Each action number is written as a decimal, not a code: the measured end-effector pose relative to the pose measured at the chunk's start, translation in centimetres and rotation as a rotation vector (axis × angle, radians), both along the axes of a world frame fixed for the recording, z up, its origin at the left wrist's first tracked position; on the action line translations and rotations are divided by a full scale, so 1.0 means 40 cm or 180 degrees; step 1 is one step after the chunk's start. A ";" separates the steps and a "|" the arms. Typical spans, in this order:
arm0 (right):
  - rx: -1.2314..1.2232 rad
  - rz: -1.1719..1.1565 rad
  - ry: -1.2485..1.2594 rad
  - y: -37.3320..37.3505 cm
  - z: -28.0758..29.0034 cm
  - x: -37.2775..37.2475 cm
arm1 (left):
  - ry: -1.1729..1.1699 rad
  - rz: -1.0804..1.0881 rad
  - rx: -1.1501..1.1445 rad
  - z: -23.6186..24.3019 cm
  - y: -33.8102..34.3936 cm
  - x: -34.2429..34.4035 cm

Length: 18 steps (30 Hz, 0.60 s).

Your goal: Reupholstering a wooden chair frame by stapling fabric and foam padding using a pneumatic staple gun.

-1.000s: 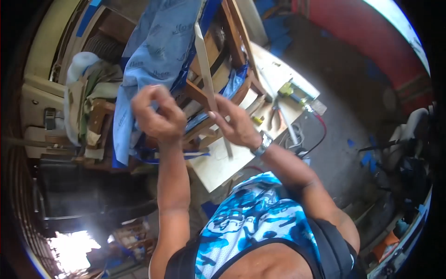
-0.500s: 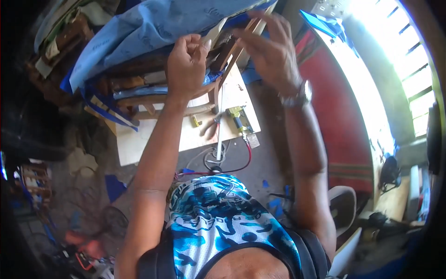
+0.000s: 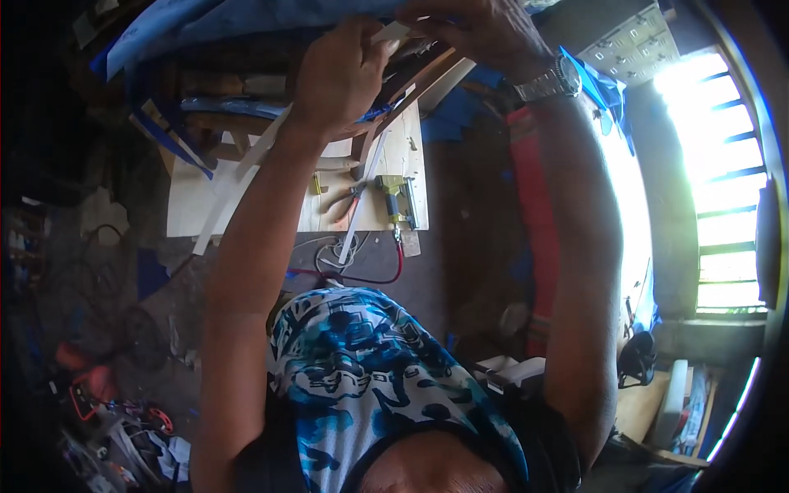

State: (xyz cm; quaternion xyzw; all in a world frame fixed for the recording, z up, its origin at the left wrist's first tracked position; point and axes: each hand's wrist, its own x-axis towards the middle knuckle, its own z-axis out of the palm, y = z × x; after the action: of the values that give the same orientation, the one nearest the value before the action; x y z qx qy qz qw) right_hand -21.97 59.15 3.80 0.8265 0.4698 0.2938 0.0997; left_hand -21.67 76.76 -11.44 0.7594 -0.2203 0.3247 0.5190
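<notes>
My left hand (image 3: 339, 78) is closed in a pinch on a thin white strip (image 3: 393, 33) near the top edge. Opposite it, my right hand (image 3: 489, 33), with a metal watch on its wrist, has its fingers bent together at the strip's other end; its fingertips are partly dark and hard to make out. Both hands are over a wooden chair frame (image 3: 419, 74) with blue printed fabric (image 3: 222, 29) draped across its far side. A long pale strip (image 3: 222, 205) slants down from behind my left forearm.
Below the frame is a light wooden board (image 3: 288, 218). On it lie a yellow-green staple gun (image 3: 393, 197) with a red hose (image 3: 400, 259), red-handled pliers (image 3: 349, 201) and a small yellow piece (image 3: 318, 184). Another white strip (image 3: 353, 222) overhangs its edge. A red panel (image 3: 534, 222) stands at right.
Both hands have moved farther up in the view and closer together. My right hand's spread fingers have come together at the white strip. The view has shifted, and a long pale strip now shows at left.
</notes>
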 end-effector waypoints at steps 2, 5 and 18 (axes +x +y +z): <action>0.0031 -0.0022 0.0121 0.013 0.009 -0.016 | 0.0070 -0.0104 0.0101 0.003 0.009 -0.004; 0.0086 -0.0085 0.0341 0.040 0.026 -0.026 | 0.0139 -0.0370 0.0053 0.005 0.037 -0.010; 0.0124 0.0167 -0.0044 0.057 0.020 -0.058 | -0.0891 0.0383 0.0568 0.076 0.041 -0.075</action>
State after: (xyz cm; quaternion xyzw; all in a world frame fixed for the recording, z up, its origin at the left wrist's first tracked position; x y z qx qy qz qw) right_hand -24.27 61.41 4.61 0.8136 0.4848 0.3112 0.0792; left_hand -24.68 78.41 -8.39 0.7617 -0.2725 0.4369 0.3933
